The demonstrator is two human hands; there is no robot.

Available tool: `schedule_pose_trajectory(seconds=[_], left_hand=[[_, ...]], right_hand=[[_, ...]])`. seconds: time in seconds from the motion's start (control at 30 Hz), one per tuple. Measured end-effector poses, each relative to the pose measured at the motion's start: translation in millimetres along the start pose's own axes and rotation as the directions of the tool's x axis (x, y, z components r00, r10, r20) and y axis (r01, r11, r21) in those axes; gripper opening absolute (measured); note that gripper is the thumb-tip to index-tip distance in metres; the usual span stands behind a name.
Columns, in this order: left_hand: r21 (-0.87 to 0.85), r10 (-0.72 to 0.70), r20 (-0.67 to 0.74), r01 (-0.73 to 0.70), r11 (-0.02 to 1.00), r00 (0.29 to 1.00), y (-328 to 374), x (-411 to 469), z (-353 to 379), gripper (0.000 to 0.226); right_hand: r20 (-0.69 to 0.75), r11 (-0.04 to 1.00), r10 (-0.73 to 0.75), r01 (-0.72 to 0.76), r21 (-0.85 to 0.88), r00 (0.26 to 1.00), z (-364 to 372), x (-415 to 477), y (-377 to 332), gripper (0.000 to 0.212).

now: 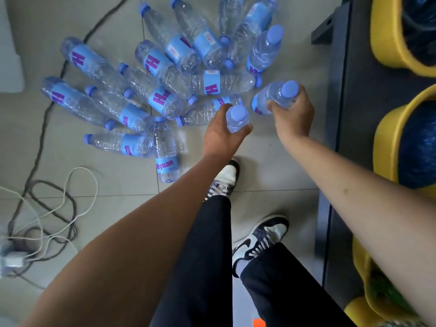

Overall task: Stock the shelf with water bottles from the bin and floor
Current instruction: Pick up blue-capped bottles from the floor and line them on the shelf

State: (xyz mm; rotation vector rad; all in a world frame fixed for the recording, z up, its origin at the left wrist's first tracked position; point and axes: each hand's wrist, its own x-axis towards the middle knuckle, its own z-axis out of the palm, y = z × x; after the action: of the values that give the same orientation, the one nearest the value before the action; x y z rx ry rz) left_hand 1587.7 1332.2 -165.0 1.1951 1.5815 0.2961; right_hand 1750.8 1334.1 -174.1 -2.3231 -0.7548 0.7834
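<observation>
Several clear water bottles (151, 95) with blue caps and blue labels lie in a heap on the tiled floor, left of centre. One more bottle (265, 49) stands upright at the heap's right edge. My left hand (221, 135) grips a bottle (237, 118) just below its cap, held upright over the floor. My right hand (293, 114) holds a second bottle (274, 96) by its neck, tilted, cap toward me. Both held bottles are close to the heap's right side.
A dark shelf unit (354, 114) stands along the right, with yellow bins (387, 142) on it. Grey and white cables (47, 208) trail over the floor at the left toward a power strip (9, 260). My legs and sneakers (259, 241) are below the hands.
</observation>
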Motion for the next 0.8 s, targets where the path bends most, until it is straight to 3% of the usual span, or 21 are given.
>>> schedule_pose_trajectory(seconds=[0.2, 0.43, 0.63, 0.8], left_hand=[[-0.102, 0.028, -0.078, -0.036, 0.994, 0.997, 92, -52, -74, 0.059], [-0.113, 0.185, -0.086, -0.194, 0.974, 0.979, 271, -157, -188, 0.063], [-0.172, 0.364, -0.101, -0.377, 0.910, 0.926, 459, -256, -269, 0.048], [-0.209, 0.552, -0.050, -0.549, 0.809, 0.833, 598, -334, -309, 0.050]], right_hand=[[0.085, 0.997, -0.079, 0.078, 0.019, 0.993, -78, -66, -84, 0.047], [0.092, 0.981, -0.168, 0.157, 0.115, 0.982, -220, -144, -262, 0.052], [-0.033, 0.924, -0.268, 0.266, 0.274, 0.963, -377, -196, -425, 0.051], [-0.167, 0.880, -0.326, 0.363, 0.307, 0.931, -511, -232, -515, 0.053]])
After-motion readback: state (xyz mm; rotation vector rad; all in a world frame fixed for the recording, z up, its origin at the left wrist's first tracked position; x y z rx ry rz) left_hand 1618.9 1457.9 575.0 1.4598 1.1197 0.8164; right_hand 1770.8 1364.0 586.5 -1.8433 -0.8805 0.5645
